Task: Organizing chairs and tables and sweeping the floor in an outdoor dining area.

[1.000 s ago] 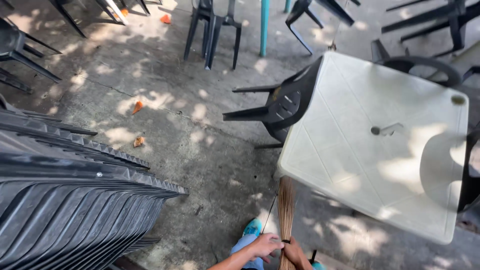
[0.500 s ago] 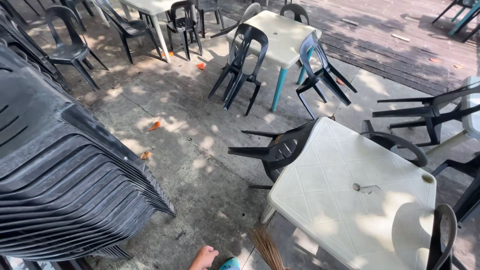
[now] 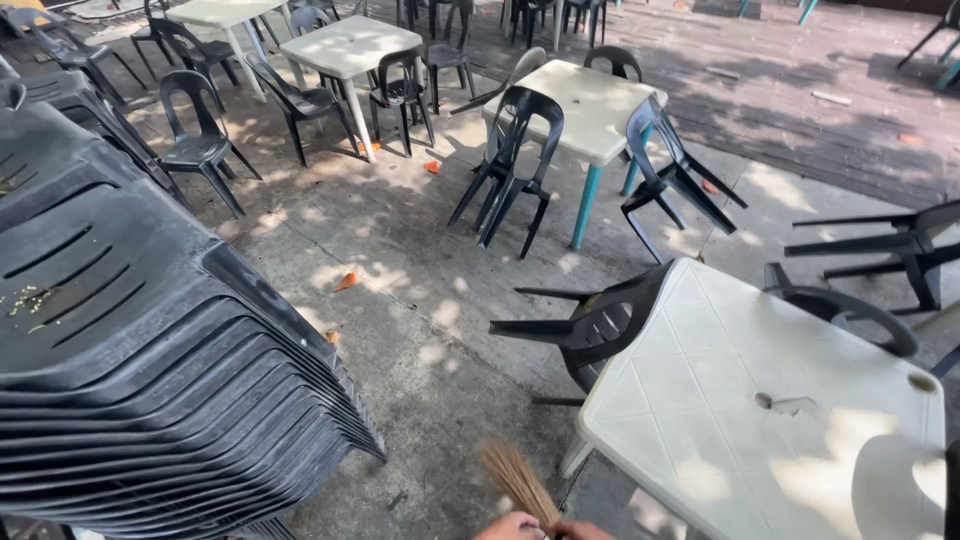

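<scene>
From the head camera, both hands are showing only as slivers at the bottom edge. The left hand [image 3: 510,526] is curling closed around the bundled end of a straw broom [image 3: 520,485], and the right hand [image 3: 580,530] is pressing in just beside it on the same bundle; how tightly the right one is gripping I cannot tell, since most of it is cut off by the frame. The broom's bristles are fanning up and away from the hands, sitting between the tall stack of black chairs [image 3: 150,380] and the near white table [image 3: 760,410].

The risks are coming from how crowded this spot is. The bristles are hovering near the table's corner leg, so a wide swing is likely catching on it or on the tipped black chair [image 3: 600,325] leaning against the table edge, which could slide off. The stack is standing near on the other side and a knock at its base could be shifting it. Orange leaves [image 3: 345,281] are lying well apart on the concrete floor [image 3: 400,250], and a loose two-handed hold that low on the bundle is risking straws pulling out.
</scene>
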